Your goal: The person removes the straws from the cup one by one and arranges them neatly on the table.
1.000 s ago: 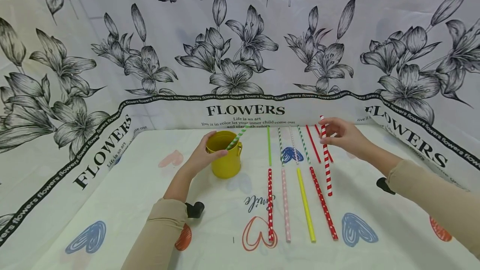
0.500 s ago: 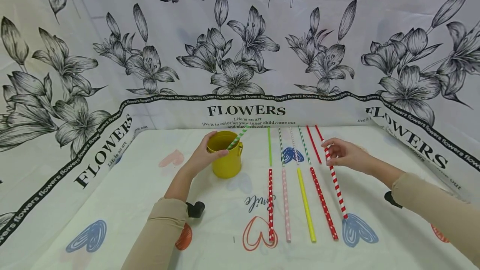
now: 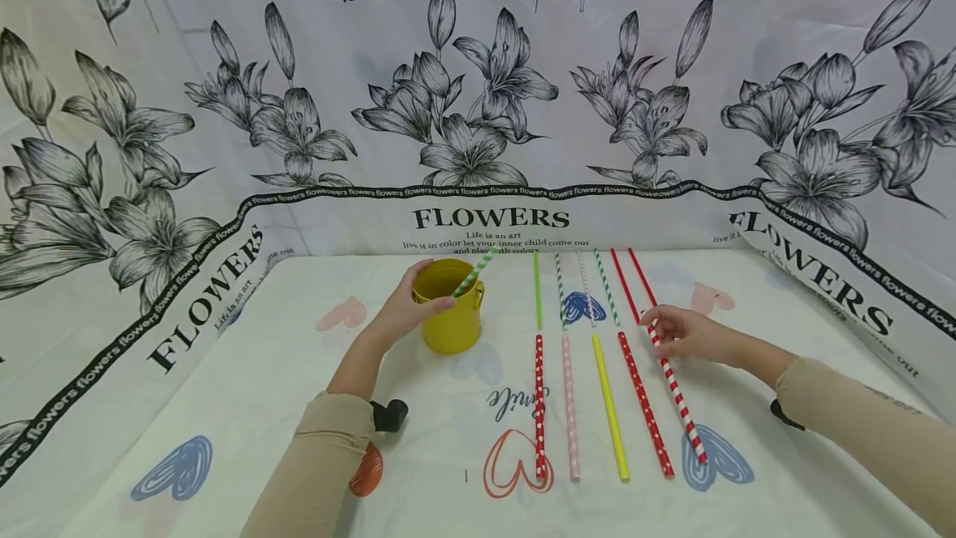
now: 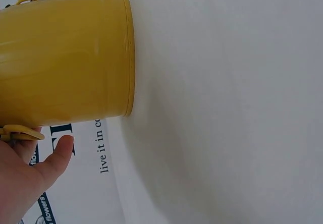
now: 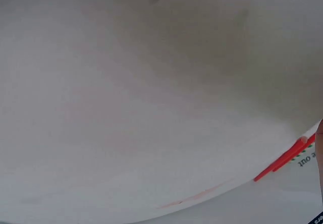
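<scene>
In the head view my left hand (image 3: 403,311) holds a small yellow bucket (image 3: 451,326) at its left side, thumb near the rim. The left wrist view shows the bucket (image 4: 65,57) from its side, with part of my hand (image 4: 30,176) by the handle lug. A green-and-white striped straw (image 3: 474,272) leans inside the bucket and sticks out over the rim. My right hand (image 3: 690,336) pinches a red-and-white striped paper straw (image 3: 680,397) near its far end. The straw's near end points towards me, beside a row of straws. In the right wrist view only a sliver of hand (image 5: 320,156) shows.
The near row has a red dotted straw (image 3: 539,405), a pink one (image 3: 571,409), a yellow one (image 3: 612,409) and another red dotted one (image 3: 646,405). Behind lie a green straw (image 3: 537,289), striped ones and two red straws (image 3: 624,285). A flowered curtain (image 3: 478,106) hangs behind.
My right hand has brought the red-and-white striped straw down towards me, to the right end of the near row. The left hand and bucket have stayed in place.
</scene>
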### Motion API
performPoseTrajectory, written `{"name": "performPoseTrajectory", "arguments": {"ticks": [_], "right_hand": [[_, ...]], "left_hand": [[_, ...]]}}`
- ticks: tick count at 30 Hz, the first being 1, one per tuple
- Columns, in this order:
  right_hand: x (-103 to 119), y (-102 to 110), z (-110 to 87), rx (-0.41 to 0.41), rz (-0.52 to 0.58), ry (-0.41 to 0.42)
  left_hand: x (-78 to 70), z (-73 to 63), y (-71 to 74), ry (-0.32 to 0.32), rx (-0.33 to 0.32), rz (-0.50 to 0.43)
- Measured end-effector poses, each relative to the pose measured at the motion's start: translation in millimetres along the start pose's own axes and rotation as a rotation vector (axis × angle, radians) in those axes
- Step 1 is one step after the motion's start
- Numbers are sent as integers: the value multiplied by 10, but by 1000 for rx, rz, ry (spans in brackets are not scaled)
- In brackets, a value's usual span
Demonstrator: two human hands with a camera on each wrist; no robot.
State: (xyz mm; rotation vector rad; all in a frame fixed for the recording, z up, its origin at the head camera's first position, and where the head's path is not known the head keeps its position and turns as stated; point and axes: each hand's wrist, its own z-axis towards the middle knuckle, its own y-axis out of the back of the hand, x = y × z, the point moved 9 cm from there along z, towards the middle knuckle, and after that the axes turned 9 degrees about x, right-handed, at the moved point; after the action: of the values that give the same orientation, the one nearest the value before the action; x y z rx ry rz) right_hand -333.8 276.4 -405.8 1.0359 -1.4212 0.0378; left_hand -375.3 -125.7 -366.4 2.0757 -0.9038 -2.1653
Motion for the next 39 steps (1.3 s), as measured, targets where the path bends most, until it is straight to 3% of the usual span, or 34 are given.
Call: {"name": "performPoseTrajectory", "arguments": {"ticks": [7, 16, 29, 34, 39], "right_hand": [[-66, -88, -1, 22, -61, 5], [-71, -198, -10, 34, -164, -58], [-51, -208, 33, 16, -182, -44], [-105, -185, 84, 15, -222, -92], [-124, -175, 50, 13, -184, -111]], "left_hand": [[-5, 0, -8, 2, 10, -16], [4, 18, -2, 15, 2, -12], [-6, 0, 4, 13, 6, -32], [-5, -14, 18, 18, 3, -26], [9, 16, -2, 19, 10, -23]]}}
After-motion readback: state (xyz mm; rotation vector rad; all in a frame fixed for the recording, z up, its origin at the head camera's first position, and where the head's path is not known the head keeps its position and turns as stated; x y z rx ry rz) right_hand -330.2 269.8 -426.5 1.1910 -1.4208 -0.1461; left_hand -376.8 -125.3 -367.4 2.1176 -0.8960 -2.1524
